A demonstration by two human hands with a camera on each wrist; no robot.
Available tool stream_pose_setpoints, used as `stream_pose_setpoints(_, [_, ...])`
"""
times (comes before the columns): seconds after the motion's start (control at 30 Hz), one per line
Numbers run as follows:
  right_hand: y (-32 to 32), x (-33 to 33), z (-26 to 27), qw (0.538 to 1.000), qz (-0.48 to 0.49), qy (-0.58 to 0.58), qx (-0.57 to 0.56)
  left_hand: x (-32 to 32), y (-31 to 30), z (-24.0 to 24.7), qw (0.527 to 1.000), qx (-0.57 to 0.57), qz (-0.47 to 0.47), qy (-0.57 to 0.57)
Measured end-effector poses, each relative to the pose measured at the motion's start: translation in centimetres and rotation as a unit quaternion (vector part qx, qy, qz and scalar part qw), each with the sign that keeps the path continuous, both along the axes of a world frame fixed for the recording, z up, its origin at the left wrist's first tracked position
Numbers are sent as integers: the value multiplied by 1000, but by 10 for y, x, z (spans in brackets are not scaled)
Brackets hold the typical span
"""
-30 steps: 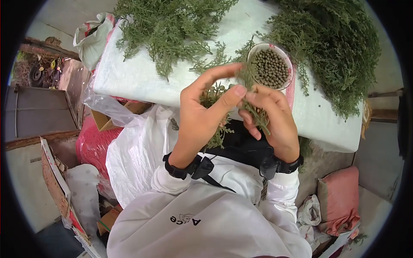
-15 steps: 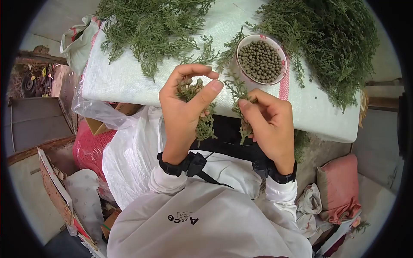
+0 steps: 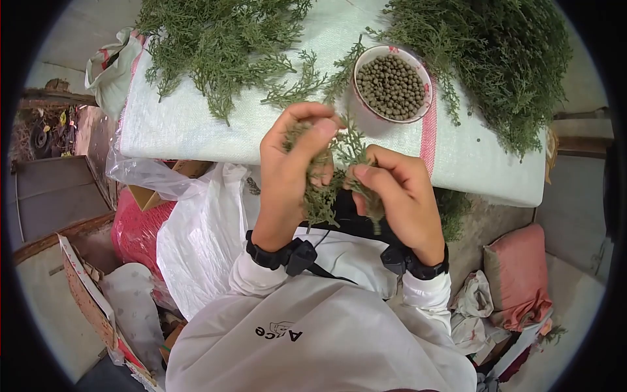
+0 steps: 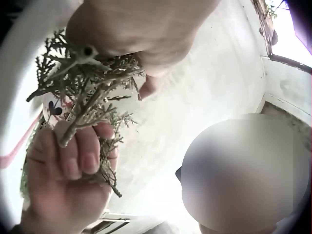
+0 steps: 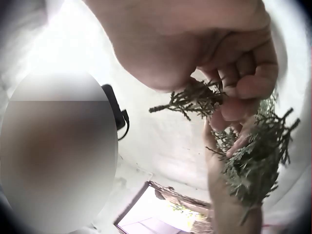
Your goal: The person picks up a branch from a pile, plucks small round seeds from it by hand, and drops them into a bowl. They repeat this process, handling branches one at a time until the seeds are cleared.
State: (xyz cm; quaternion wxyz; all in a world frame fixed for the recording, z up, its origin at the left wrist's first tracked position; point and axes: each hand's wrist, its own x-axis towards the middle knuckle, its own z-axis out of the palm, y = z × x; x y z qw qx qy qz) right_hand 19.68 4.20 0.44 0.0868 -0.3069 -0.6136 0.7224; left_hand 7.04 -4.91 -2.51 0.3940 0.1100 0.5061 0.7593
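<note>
My left hand (image 3: 281, 179) curls round a small bunch of scaly evergreen sprigs (image 3: 321, 204), whose cut stems stick out below the fingers in the left wrist view. Between thumb and fingers, my right hand (image 3: 401, 199) pinches another evergreen sprig (image 3: 351, 149). Its leafy tip points up toward the left thumb and forefinger, which are right beside it. In the right wrist view the stem end of that sprig (image 5: 187, 101) pokes out of the right hand. Just beyond the hands, a white bowl (image 3: 367, 116) with red marks holds many small round brownish-green cones (image 3: 392, 85).
White woven sheeting (image 3: 189, 134) covers the work surface. A pile of evergreen branches (image 3: 222, 49) lies at the back left, a larger pile (image 3: 503, 65) at the right. Clear plastic (image 3: 144, 173) and a cardboard box (image 3: 147, 196) stand left, a reddish sack (image 3: 519, 274) right.
The hands moved apart, then came together again, with the right sprig brought against the left fingertips. Each hand keeps its sprigs. The head view has shifted slightly.
</note>
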Motion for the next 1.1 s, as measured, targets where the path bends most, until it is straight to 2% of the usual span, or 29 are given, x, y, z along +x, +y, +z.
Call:
stream_pose_setpoints(0.03, [1, 0, 0, 996, -11, 25, -82, -2, -2, -6, 998, 48, 6, -36])
stream_pose_setpoints(0.1, [4, 0, -2, 994, 1, 43, -102, -5, -5, -13, 984, 142, 16, -106])
stream_pose_setpoints(0.2, [8, 1, -5, 987, 25, 77, -139, -2, 0, -11, 990, 133, 3, -47])
stream_pose_setpoints(0.3, [7, 2, -8, 980, 109, 68, -155, -1, 0, -14, 991, 133, -4, -17])
stream_pose_setpoints(0.4, [6, 2, -9, 978, 89, 73, -173, 0, 1, -19, 989, 145, -22, -17])
stream_pose_setpoints(0.5, [8, 2, -13, 977, 86, 78, -178, 3, -2, -17, 969, 197, -78, -125])
stream_pose_setpoints(0.53, [10, 3, -16, 977, 94, 80, -173, 5, 0, -15, 969, 198, -78, -124])
stream_pose_setpoints(0.63, [9, 3, -14, 978, 97, 79, -169, 18, 12, -7, 976, 174, 31, -127])
stream_pose_setpoints(0.8, [8, 4, -16, 979, 81, 46, -180, 17, 12, -5, 981, 148, -8, -124])
stream_pose_setpoints(0.9, [8, 3, -20, 977, 73, 42, -198, 16, 4, 5, 987, 74, -53, -132])
stream_pose_setpoints(1.0, [8, 1, -21, 971, 65, 63, -221, 18, 5, -2, 988, 96, -35, -120])
stream_pose_setpoints(1.1, [8, -1, -15, 979, 83, 63, -175, 16, 3, -6, 989, 100, -29, -106])
